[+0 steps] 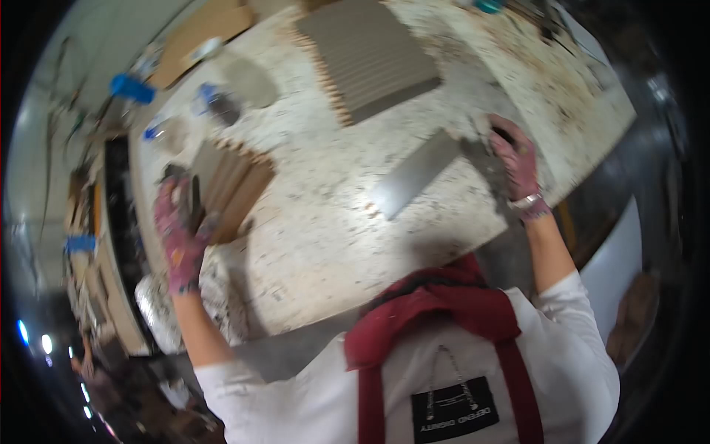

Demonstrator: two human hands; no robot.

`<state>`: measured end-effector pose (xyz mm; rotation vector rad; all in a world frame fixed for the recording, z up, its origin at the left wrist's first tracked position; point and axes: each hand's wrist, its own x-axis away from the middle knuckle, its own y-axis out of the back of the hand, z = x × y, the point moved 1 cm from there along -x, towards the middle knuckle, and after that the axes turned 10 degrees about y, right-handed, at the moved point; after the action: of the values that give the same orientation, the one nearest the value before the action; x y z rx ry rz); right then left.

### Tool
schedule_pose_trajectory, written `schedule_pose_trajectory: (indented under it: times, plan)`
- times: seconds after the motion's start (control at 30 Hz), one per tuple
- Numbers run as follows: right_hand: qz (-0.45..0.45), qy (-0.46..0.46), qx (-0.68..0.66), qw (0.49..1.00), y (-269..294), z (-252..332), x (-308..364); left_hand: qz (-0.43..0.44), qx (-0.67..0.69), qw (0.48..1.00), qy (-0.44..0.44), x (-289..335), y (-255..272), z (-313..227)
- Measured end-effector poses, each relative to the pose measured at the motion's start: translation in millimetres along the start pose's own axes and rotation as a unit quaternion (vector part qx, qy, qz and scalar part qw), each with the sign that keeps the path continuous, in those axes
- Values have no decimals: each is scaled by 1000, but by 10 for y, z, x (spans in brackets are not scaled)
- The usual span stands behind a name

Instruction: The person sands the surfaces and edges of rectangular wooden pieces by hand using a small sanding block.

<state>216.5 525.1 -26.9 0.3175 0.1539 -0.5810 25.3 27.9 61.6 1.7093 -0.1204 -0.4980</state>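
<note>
My left hand (180,229), in a pink patterned glove, is at the left side of the table. Its fingers and thumb close round a narrow dark board (194,203) at the edge of a small stack of brown boards (238,185) with jagged, tan-notched ends. On the right, my gloved right hand (515,163) has its fingers curled; a dark spot shows inside them, too blurred to name. Between the hands a single flat grey board (418,177), shiny and notched at its near end, lies on the table, its far end close to my right hand.
A larger set of grey-brown boards (370,55) lies at the far side of the pale, stained table (318,222). Clear containers with blue parts (218,103) and a blue cup (133,89) stand far left. A wrapped silvery bundle (159,311) sits by my left forearm.
</note>
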Motion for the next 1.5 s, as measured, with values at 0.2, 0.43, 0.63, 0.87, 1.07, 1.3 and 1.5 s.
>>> schedule_pose_trajectory:
  times: [0.2,0.43,0.63,0.87,1.07,1.3,1.5]
  plan:
    - [41,-32,40,998,82,-502,-66,79,243,951,-174,208,-929,-1999]
    - [107,40,217,969,-425,-573,-382,66,165,962,-208,377,-1835,-2785]
    - [128,47,228,964,-132,-461,162,93,182,955,-213,317,-1727,-2733]
    - [210,58,139,966,127,9,72,102,147,947,-266,544,-1870,-2686]
    - [388,372,140,832,-1243,188,-14,274,217,918,-188,778,-2131,-2773]
    - [466,360,285,756,-1724,130,-368,123,222,942,-222,753,-1947,-2806]
    - [176,184,144,956,-568,-268,-670,72,150,974,-153,453,-1675,-2349]
